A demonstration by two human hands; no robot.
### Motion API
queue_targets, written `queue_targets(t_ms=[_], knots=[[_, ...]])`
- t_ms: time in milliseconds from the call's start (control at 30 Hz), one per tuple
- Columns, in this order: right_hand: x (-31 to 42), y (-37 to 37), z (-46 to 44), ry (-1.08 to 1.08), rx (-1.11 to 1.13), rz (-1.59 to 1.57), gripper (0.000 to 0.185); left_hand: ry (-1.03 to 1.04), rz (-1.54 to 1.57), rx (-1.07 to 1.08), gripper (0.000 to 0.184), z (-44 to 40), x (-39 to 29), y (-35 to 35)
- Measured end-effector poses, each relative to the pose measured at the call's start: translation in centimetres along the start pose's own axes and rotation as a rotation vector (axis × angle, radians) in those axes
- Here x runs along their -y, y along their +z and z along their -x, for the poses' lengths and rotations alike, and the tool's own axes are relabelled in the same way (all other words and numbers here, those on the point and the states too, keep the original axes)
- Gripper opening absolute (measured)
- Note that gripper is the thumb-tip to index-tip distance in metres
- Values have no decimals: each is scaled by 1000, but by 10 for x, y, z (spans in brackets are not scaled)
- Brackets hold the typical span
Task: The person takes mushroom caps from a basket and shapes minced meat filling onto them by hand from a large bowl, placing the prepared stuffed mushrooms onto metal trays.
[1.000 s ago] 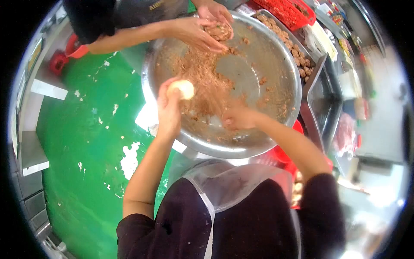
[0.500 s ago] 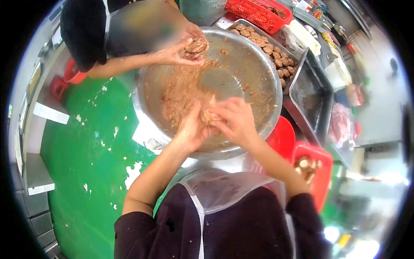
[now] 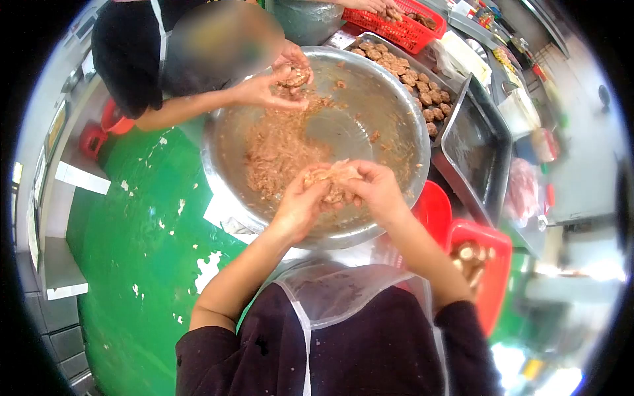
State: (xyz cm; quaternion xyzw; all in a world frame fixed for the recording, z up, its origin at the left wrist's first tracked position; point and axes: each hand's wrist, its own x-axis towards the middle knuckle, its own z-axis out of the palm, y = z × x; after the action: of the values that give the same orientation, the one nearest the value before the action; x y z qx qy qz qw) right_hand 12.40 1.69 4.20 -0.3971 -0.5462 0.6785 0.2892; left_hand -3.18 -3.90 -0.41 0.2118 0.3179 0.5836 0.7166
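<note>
Over the near side of a wide metal basin [image 3: 417,173], a lump of meat mixture [image 3: 335,177] is held between my two hands. My left hand [image 3: 300,203] curls its fingers around the lump's left side, and my right hand [image 3: 378,190] pinches its right side with thumb and fingers. Some of the lump's underside is hidden by my fingers. Below and beyond them, loose minced meat [image 3: 281,152] lies spread across the left part of the basin. Smears and small scraps stick to the rest of its inner wall.
Across the basin, a co-worker's hands [image 3: 274,89] hold another meat lump [image 3: 294,76]. To the right, a tray holds many shaped meat patties [image 3: 432,96] beside a dark metal tray [image 3: 477,152]. Another person's hand [image 3: 373,5] is over a red basket [image 3: 396,28]. Red tubs [image 3: 492,290] stand near my right arm.
My hands have moved slightly apart, and the lump between them now looks wider and more uneven. The co-worker's hands have shifted a little down and left. Another person's hand has appeared over the red basket.
</note>
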Motion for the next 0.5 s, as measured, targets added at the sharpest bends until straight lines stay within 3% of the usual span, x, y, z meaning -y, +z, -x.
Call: queue_targets(t_ms=[100,267,367,500], knots=[[4,-1,-5,-29,-38,-353,13,-6,74,4,34,1,-7,-1],[24,-14,-17,-353,45,-546,26,46,53,-20,40,3,-8,-16],[21,-15,-25,-227,6,-675,25,11,135,-67,50,4,-16,-17],[8,-4,-22,-135,97,-403,20,7,213,-58,54,6,-13,-21]])
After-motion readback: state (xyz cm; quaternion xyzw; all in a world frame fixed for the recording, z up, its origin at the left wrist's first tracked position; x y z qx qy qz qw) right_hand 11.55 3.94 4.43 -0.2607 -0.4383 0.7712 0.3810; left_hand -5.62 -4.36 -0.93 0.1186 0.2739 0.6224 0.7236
